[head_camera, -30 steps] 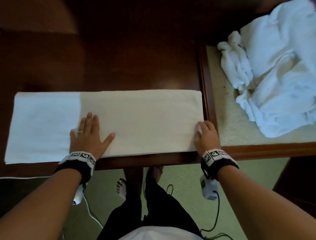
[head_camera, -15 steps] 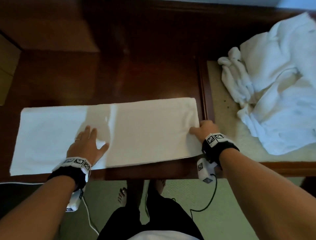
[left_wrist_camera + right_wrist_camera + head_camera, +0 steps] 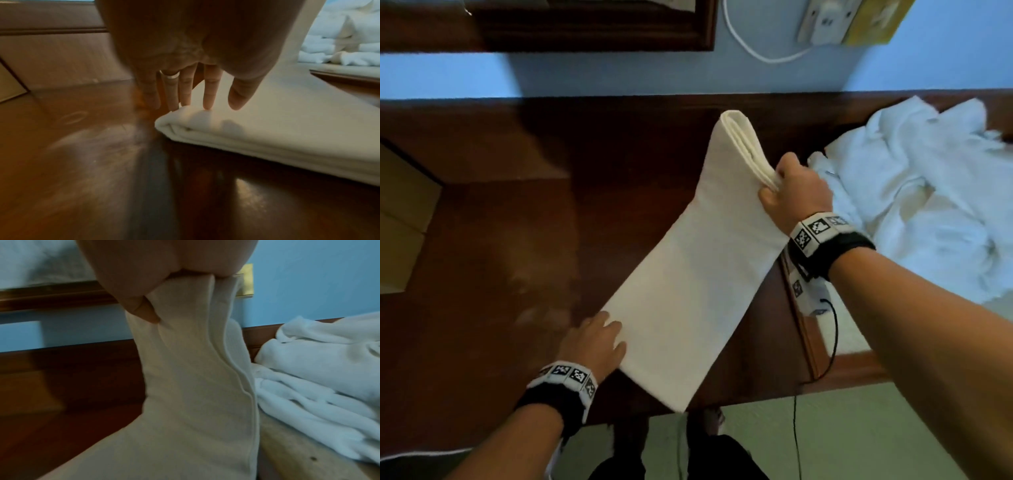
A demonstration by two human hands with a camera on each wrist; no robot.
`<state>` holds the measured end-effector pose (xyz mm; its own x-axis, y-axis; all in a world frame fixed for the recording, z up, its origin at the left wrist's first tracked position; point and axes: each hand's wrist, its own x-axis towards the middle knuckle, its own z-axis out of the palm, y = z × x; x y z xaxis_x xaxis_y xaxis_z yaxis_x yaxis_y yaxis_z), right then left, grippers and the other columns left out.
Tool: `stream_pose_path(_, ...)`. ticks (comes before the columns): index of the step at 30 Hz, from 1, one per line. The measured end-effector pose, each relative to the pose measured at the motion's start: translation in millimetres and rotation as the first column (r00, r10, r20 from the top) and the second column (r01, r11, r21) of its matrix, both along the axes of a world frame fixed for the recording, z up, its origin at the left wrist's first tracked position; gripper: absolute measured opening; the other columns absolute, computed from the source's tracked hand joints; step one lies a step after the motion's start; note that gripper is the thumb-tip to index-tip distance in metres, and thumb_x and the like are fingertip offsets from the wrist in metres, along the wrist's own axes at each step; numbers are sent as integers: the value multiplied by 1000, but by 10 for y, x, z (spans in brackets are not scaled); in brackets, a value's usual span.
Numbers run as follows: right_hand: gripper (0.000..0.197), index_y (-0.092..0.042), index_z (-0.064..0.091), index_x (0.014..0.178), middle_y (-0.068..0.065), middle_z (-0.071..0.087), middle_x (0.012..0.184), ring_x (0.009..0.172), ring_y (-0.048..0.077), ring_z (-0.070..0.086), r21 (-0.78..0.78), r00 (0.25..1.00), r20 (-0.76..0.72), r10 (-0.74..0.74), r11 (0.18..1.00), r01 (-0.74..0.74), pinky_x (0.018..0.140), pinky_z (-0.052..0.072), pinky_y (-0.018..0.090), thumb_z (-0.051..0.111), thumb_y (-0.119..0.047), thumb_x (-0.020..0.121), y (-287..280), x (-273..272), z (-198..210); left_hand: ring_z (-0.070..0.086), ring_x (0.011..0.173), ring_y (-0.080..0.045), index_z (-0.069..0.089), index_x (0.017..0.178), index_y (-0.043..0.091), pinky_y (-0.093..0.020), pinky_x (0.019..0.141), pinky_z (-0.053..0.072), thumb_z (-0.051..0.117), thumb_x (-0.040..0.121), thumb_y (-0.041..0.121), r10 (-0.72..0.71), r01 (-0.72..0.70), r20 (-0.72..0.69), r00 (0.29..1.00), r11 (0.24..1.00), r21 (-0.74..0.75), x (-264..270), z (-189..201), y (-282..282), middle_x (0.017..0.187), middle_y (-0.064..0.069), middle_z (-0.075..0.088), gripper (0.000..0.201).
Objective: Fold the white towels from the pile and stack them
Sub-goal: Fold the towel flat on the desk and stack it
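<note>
- The folded towel (image 3: 688, 274) runs diagonally over the dark wooden surface (image 3: 500, 257): its near end lies flat by the front edge, its far end is raised in the air.
- The right hand (image 3: 796, 192) grips the raised end, thumb on one face and fingers curled round the stacked layers, which show as several edges in the right wrist view (image 3: 216, 353).
- The left hand (image 3: 594, 339) lies flat with straight fingers (image 3: 207, 91); the fingertips press the left corner of the towel's near end onto the surface, while the outer ones touch the wood just beside it.
- The pile of unfolded towels (image 3: 928, 205) sits to the right, on a paler inset of the surface, close behind the right hand.
- Half a second ago the towel lay flat as a long strip across the surface, the left hand resting mid-strip and the right hand at its right end; now that right end is lifted and swung towards the left, and the strip looks doubled over.
</note>
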<state>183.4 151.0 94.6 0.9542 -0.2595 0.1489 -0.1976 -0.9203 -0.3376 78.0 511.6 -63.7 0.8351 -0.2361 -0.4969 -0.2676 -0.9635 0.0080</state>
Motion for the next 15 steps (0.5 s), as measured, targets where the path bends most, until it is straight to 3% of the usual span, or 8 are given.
stream_pose_path(3,26,-14,47,90,2,48,77,66,34,53,-13,981,27,193,981,-193,58,36,36,67,-28,80,453,-339,-211,62,105,-29,65,104,19,-39,83,52,53,94,44,-96,98,62,993,995,-22,177,173,108,115,-4,60,30)
stream_pose_path(5,32,-14,49,88,8,57,82,63,35,57,-47,956,33,293,955,-291,53,35,33,73,-26,72,767,-632,-464,62,103,-26,65,107,21,-38,81,52,51,95,44,-66,72,120,991,996,-52,330,278,278,111,-2,62,30)
stream_pose_path(8,45,-17,44,92,6,57,84,65,31,58,-50,921,-51,385,920,-388,48,31,28,78,-27,63,1273,-1178,-932,63,98,-31,68,109,18,-41,78,53,59,91,37,-2,38,190,982,981,-189,504,353,536,106,-6,65,28)
stream_pose_path(11,50,-18,45,96,6,56,92,76,32,60,-8,909,-209,361,929,-371,45,43,34,78,-25,59,1698,-1704,-1476,63,86,-33,67,104,17,-41,67,52,51,80,41,-213,268,266,940,944,-193,529,320,610,100,-6,64,37)
stream_pose_path(15,41,-12,55,103,14,55,112,90,36,55,-103,886,-376,272,938,-332,60,48,40,62,-17,63,1887,-2078,-1767,61,88,-31,61,107,19,-40,68,50,49,72,45,-574,622,269,773,770,-144,357,202,409,105,-5,60,46)
